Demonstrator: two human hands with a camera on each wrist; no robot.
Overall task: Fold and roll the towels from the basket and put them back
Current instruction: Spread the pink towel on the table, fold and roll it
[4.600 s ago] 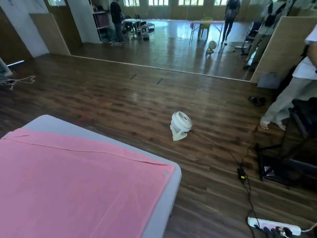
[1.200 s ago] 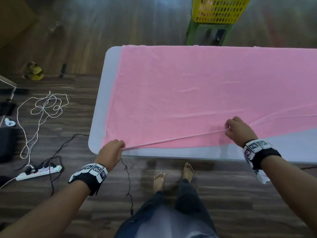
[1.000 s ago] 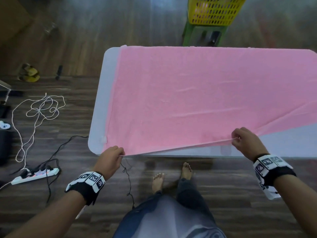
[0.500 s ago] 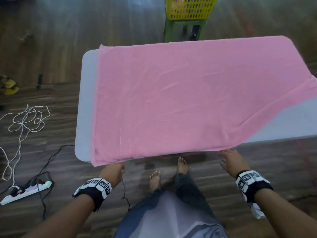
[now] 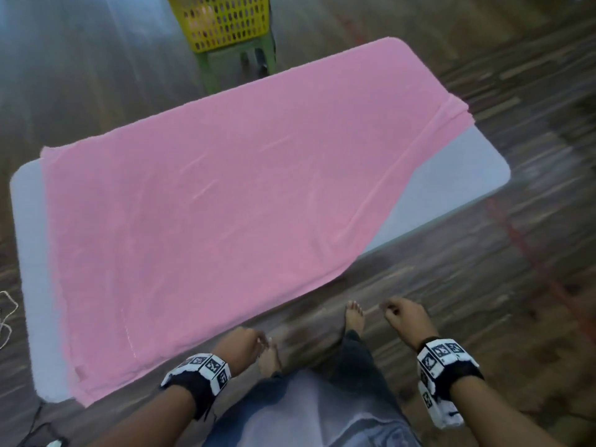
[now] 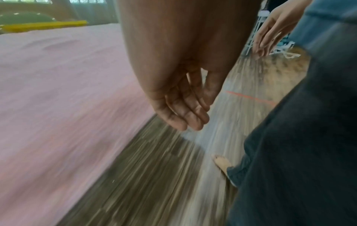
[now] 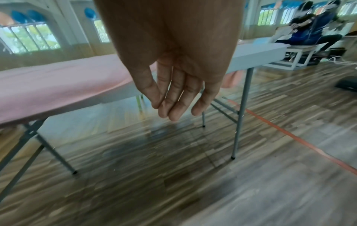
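A large pink towel [image 5: 225, 195] lies spread flat over the grey folding table [image 5: 458, 175], its near edge hanging over the table's front. The towel [image 6: 58, 91] fills the left of the left wrist view, and it [image 7: 48, 79] drapes the tabletop in the right wrist view. Beyond the table's far side stands the yellow basket [image 5: 225, 21] on a green stool. My left hand [image 5: 245, 345] hangs off the towel's near edge, fingers relaxed and empty [image 6: 185, 116]. My right hand [image 5: 403, 314] hangs over the floor to the right, also empty, with loose fingers [image 7: 173, 104].
Wooden floor surrounds the table, with a red tape line [image 5: 529, 253] at the right. My bare feet [image 5: 354, 317] stand close to the table's front. A white cord [image 5: 6, 317] lies on the floor at the left. People sit on a bench [image 7: 309, 35] far off.
Both hands have let go of the towel's near edge and dropped below the table's front. I have stepped to the right, so the table now looks tilted in the head view.
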